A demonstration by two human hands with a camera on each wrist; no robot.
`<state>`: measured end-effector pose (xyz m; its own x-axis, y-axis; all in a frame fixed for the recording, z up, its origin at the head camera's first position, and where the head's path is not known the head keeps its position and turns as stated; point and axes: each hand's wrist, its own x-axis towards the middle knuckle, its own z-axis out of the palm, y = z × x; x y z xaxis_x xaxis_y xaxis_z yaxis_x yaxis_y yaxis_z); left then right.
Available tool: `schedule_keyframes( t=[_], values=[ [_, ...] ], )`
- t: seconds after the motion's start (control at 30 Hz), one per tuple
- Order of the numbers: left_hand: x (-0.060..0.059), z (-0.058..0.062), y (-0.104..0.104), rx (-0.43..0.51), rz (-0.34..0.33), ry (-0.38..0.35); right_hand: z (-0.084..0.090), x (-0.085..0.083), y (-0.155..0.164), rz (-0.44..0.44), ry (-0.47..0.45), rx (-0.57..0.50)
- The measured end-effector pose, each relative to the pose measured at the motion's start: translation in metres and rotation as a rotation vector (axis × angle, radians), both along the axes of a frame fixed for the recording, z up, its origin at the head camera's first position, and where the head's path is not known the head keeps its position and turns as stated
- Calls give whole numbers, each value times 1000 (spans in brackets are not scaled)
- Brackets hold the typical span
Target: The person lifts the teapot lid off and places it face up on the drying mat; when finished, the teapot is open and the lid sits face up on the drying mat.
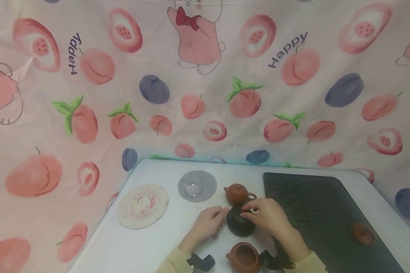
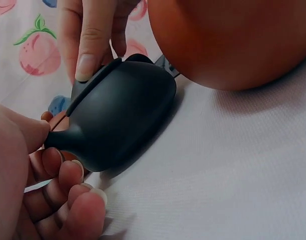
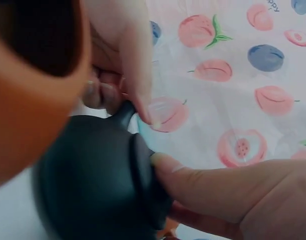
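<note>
A teapot (image 1: 240, 222) sat on the table (image 1: 123, 242) between two others — one (image 1: 237, 194) behind it, one (image 1: 243, 257) in front. To the left lay a coaster (image 1: 142, 206), with a glass (image 1: 193, 184) on a saucer (image 1: 209, 186) behind — and a mat (image 1: 314, 204) to the right carried a lid (image 1: 363, 233).

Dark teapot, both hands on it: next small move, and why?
Probably lift the lid straight up with the right hand while the left hand steadies the spout. The small dark clay teapot sits on the white table with its lid seated; right fingertips rest on the lid's rim, and the left hand pinches the spout.
</note>
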<state>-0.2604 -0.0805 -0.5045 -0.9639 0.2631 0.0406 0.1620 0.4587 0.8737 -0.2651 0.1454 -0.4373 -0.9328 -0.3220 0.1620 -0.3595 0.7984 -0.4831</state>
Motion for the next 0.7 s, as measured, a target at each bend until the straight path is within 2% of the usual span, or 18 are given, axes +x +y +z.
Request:
schedule_keyframes(
  t=[0.17, 0.33, 0.43, 0.57, 0.7],
  values=[
    [2, -4, 1, -12, 5, -1, -4, 3, 1, -6, -7, -15],
    [8, -14, 2, 20, -17, -30, -11, 8, 3, -22, -24, -23],
    [11, -15, 2, 32, -19, -37, -14, 10, 5, -13, -10, -24],
    [11, -11, 2, 27, -16, -50, -14, 8, 7, 32, 10, -20],
    [2, -2, 1, 38, -7, -24, -10, -2, 5, 52, 76, -26]
  ],
)
